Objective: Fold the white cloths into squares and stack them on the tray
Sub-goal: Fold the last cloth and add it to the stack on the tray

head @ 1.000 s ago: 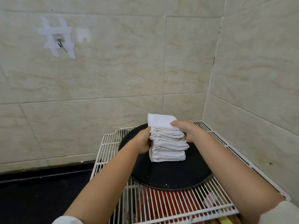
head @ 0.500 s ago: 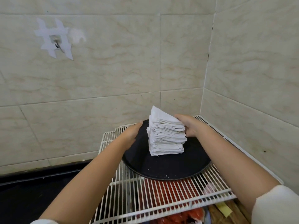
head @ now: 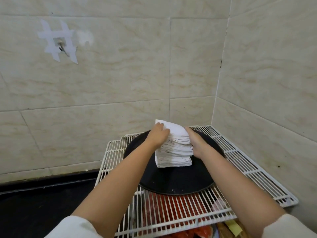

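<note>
A tall stack of folded white cloths [head: 175,155] stands on a round black tray [head: 180,182]. The stack leans a little, its upper layers fanned to the right. My left hand [head: 158,134] lies on the top left of the stack, fingers curled over the uppermost cloth. My right hand [head: 194,141] presses flat against the stack's right side, fingers pointing up toward the top. The stack's back face is hidden.
The tray sits on a white wire rack [head: 240,167] in a tiled corner. Red items [head: 164,213] show under the rack. A black counter [head: 42,203] runs along the left. A taped hook [head: 60,43] hangs on the back wall.
My left hand has gone from the tray's left rim up onto the top of the stack. My right hand stays at the stack's right side.
</note>
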